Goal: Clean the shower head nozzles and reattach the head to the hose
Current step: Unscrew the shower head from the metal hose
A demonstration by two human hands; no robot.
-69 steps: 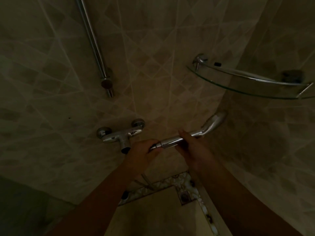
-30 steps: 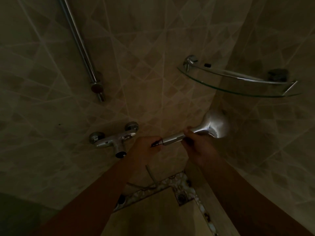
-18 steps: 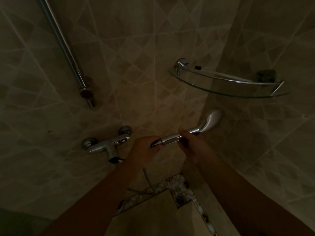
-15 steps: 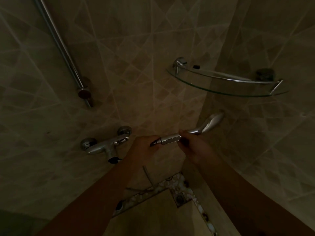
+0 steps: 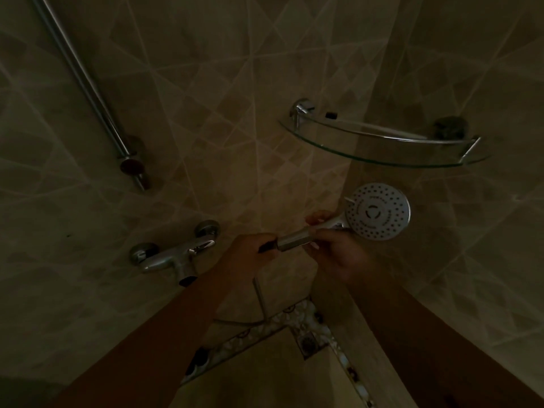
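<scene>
A chrome shower head is held in the tiled corner, its round white nozzle face turned towards me. My right hand grips the head's handle just below the face. My left hand grips the hose end, a dark nut at the foot of the handle. The thin hose hangs down from under my left hand towards the floor; its joint with the handle is partly hidden by my fingers.
A chrome mixer tap sits on the wall left of my hands. A slanted shower rail runs up the left wall. A curved glass corner shelf hangs above the head. A floor drain lies below.
The shower head has rotated in my right hand: half a second ago it showed its edge, now the nozzle face points at me. Both hands stay in about the same place.
</scene>
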